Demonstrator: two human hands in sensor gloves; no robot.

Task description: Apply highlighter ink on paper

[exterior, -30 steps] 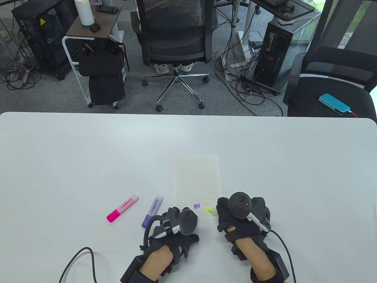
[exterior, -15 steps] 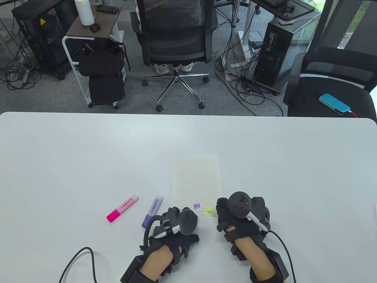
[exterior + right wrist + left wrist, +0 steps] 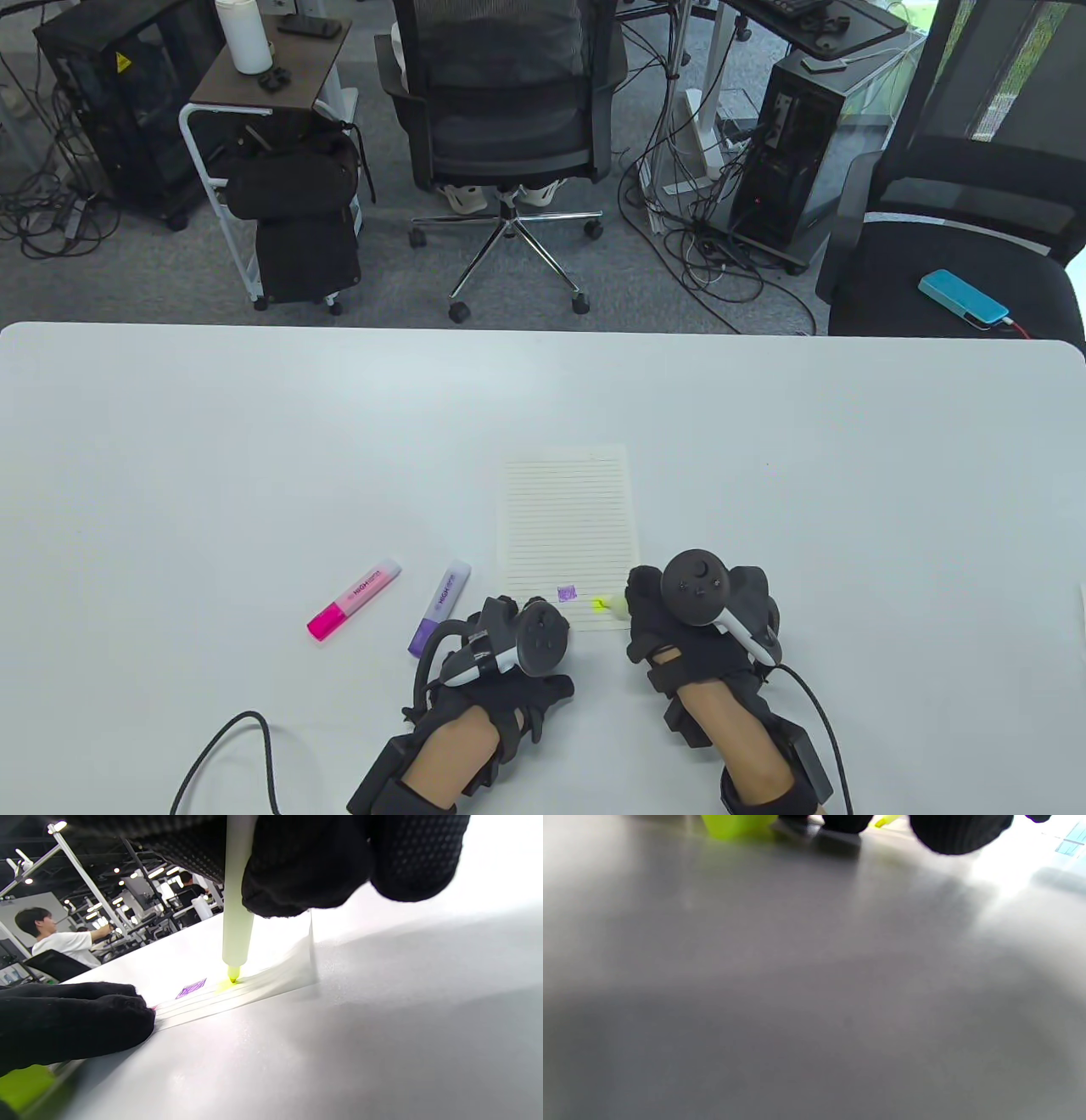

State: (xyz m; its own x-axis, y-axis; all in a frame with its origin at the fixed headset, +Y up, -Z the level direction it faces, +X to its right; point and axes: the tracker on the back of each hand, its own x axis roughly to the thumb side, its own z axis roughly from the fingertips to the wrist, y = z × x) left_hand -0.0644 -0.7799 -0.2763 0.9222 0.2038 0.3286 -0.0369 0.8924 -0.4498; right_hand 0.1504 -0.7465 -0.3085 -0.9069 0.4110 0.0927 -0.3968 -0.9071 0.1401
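Two highlighters (image 3: 439, 608) left of paper (image 3: 568, 526)

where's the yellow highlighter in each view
Table view: yellow highlighter, low centre, only its tip end showing from under the right hand, on the paper.
Left wrist view: probably the blurred yellow sliver at the top edge.
Right wrist view: upper centre, upright, tip on the paper.
Shared landmark: the purple mark on the paper, left of the tip in the table and right wrist views.
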